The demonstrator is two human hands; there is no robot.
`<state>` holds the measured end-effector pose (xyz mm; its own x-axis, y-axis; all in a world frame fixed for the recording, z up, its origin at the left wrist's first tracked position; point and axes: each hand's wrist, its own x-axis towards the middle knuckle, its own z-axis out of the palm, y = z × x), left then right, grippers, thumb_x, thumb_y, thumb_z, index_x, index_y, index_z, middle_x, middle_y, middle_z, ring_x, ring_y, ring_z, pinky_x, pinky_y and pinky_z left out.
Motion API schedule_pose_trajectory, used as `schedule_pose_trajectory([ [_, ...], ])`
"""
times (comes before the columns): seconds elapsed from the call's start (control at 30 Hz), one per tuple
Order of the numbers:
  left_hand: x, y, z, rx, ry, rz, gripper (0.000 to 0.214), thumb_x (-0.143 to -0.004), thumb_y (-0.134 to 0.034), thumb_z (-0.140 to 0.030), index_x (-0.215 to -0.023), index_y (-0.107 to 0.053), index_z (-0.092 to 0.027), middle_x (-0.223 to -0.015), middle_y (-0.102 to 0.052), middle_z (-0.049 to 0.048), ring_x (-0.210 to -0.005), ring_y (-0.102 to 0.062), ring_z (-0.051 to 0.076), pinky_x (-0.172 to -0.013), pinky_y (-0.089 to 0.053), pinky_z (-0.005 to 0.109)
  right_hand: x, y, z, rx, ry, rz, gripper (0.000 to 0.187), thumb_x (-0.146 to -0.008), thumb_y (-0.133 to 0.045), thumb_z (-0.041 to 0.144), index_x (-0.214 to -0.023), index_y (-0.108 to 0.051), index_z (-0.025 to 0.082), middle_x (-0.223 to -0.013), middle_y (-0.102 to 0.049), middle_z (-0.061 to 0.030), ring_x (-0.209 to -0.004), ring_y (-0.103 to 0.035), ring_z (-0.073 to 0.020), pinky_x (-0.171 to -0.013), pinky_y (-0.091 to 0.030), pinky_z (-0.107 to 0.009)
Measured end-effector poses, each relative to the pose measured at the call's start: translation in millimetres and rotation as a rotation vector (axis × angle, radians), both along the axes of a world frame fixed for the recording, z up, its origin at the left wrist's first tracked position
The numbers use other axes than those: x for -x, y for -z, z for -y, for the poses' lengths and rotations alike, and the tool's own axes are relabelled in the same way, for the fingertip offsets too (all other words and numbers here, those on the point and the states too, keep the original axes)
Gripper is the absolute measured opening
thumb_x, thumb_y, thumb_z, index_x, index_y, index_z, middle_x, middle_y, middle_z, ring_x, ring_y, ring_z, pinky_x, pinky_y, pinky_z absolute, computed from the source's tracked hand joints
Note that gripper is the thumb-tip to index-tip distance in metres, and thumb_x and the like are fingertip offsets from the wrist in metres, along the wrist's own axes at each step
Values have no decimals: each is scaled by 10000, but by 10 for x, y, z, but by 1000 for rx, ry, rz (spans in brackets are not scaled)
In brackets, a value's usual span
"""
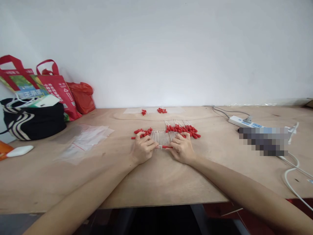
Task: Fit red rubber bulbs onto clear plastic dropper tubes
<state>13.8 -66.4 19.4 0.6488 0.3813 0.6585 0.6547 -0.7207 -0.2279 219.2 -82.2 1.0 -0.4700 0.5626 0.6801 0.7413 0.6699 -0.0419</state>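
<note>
Pinching a slim pale stick [160, 146], the left hand [145, 147] has thumb and fingertips drawn together. The right hand [181, 147] grips a red sleeve [166, 146] at the stick's right end; seating depth cannot be determined. Both parts lie crosswise between the hands, at clock centre, with 12 o'clock toward the wall [171, 55]. A row of pale sticks [162, 138] lies just beyond, at 12 o'clock. Loose red pieces [147, 131] are heaped at 10 to 11 o'clock, near the left knuckles. Red-tipped sticks [184, 128] are stacked at 1 o'clock. Clear plastic bags [90, 138] lie flat at 9 o'clock; a power strip [238, 121] is positioned between 2 and 3 o'clock.
</note>
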Motion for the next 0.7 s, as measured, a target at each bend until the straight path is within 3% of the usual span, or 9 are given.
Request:
schedule_pose_trajectory([
  [0.23,79,18,-39,7,-14,17,215,-827,-452,-217,-692,-619,-238,-626,-642,-27,-659,-541,136,-838,-290,406,-55,-7,19,21,-6,-9,196,-805,-466,275,-718,-633,220,-629,-571,-2,-720,-459,-148,-836,-212,-388],
  [0.43,477,52,-119,29,-132,125,201,-842,-447,-257,-756,-625,-222,-693,-646,4,-660,-566,133,-665,-373,300,-505,61,-93,166,247,-366,238,-796,-475,391,-780,-660,243,-780,-635,-26,-787,-531,-170,-820,-296,-364],
  [0.53,425,107,-130,75,-105,147,237,-869,-390,-250,-897,-621,-203,-752,-624,31,-704,-564,137,-661,-419,260,-591,59,-172,248,231,-539,292,-790,-455,438,-842,-660,236,-816,-640,-35,-760,-553,-165,-730,-383,-311],
  [0.7,164,162,-162,119,-86,168,363,-849,-315,-121,-1157,-506,-154,-877,-554,78,-796,-545,143,-713,-462,255,-587,-25,-227,311,232,-590,323,-786,-432,404,-913,-636,188,-840,-636,-64,-746,-554,-164,-699,-421,-290],
])
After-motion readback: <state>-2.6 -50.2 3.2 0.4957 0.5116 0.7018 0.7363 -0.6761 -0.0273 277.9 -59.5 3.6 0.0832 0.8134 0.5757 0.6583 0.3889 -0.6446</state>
